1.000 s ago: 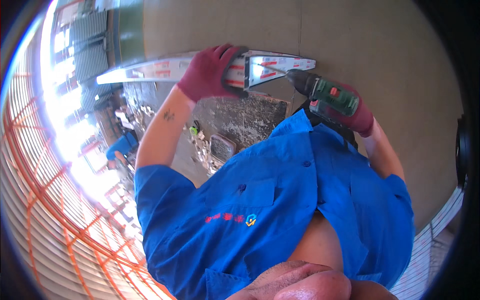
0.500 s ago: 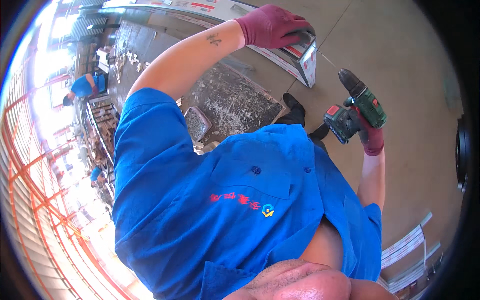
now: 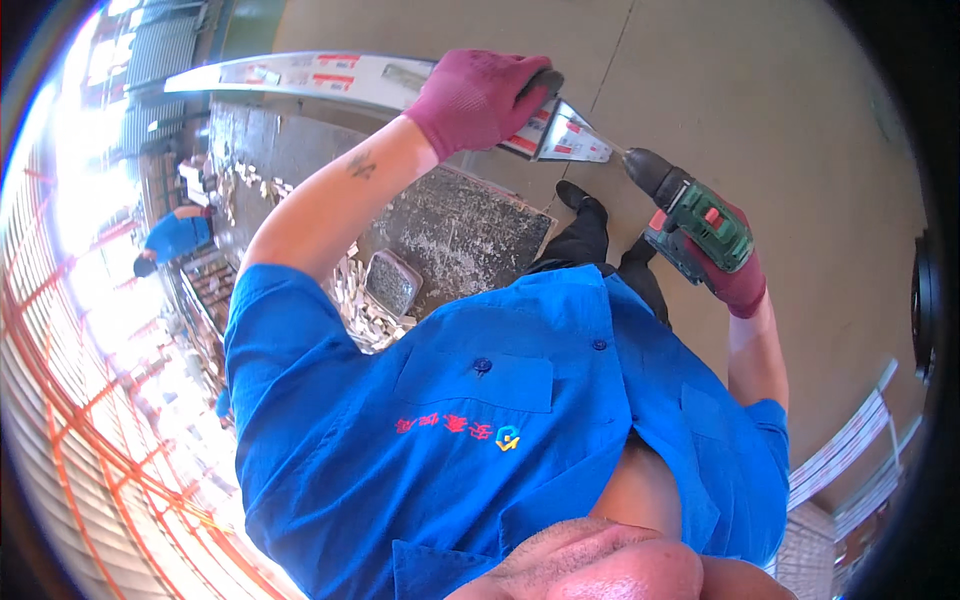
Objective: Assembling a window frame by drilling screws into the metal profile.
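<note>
Your left hand grips the white profile at 12 o'clock, right hand grips the green drill at 2 o'clock, bit toward profile.

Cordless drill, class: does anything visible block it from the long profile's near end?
Nothing visible does: the cordless drill in the right hand points its thin bit toward that end of the long profile, gripped by the left hand.
</note>
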A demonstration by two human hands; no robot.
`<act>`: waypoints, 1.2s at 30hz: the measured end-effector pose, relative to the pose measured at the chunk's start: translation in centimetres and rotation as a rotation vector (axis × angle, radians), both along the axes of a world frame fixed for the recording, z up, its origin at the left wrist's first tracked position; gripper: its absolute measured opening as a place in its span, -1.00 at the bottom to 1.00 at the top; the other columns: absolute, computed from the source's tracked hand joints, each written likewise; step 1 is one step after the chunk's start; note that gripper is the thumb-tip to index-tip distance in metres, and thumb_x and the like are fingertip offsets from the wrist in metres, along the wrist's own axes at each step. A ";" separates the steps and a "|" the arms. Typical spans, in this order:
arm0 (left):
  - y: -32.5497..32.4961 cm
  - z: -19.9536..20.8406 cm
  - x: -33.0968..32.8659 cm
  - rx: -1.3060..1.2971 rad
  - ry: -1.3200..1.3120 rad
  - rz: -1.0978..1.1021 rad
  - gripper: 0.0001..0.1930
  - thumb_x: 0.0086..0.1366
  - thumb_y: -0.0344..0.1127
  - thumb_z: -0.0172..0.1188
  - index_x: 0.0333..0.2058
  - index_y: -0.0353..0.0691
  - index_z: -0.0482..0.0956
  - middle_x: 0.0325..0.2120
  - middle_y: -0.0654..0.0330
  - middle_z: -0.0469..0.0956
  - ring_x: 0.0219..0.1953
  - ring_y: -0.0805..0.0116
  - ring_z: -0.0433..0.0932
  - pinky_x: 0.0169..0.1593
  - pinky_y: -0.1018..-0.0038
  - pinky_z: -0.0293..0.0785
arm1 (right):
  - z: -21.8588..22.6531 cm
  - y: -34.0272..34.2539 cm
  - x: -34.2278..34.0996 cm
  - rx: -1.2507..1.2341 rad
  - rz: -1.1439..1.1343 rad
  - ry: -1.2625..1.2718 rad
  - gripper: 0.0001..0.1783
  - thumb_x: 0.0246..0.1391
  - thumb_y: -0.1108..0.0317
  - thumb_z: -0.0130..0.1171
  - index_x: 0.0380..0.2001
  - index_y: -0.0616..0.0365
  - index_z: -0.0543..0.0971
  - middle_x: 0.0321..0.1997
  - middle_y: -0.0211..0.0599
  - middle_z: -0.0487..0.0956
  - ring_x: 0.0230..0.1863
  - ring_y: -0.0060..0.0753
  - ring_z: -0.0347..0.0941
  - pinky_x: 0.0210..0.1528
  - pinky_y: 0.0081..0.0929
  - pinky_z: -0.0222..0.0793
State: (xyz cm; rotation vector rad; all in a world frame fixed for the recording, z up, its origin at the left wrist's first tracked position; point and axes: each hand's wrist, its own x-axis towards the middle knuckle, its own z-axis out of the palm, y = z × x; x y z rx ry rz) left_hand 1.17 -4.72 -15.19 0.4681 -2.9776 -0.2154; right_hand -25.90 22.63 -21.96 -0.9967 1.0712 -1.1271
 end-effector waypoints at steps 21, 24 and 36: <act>0.4 0.4 -0.4 0.037 -0.090 0.051 -0.76 0.40 -0.19 0.17 -0.08 -0.20 0.62 -0.31 0.07 0.72 -0.27 0.02 0.70 -0.19 0.15 0.59 | 1.1 0.4 0.4 -0.110 -0.064 0.199 -0.32 0.02 0.51 0.44 0.28 0.14 0.55 0.11 -0.12 0.69 0.09 -0.12 0.65 0.18 -0.18 0.55; 0.5 0.7 -0.5 0.052 -0.081 0.046 -0.76 0.41 -0.21 0.17 -0.08 -0.20 0.62 -0.32 0.07 0.72 -0.28 0.01 0.70 -0.20 0.15 0.59 | 0.9 0.4 0.2 -0.181 -0.064 0.266 -0.29 0.01 0.52 0.44 0.29 0.13 0.54 0.13 -0.08 0.68 0.11 -0.06 0.65 0.20 -0.16 0.55; 0.8 0.8 -0.6 0.084 -0.037 0.067 -0.81 0.45 -0.22 0.12 -0.19 -0.20 0.60 -0.35 0.06 0.70 -0.30 0.01 0.69 -0.21 0.13 0.57 | -1.6 -0.1 -0.9 0.217 -0.067 -0.157 -0.47 0.00 0.49 0.47 0.11 0.12 0.66 -0.11 -0.29 0.73 -0.07 -0.38 0.66 0.05 -0.28 0.60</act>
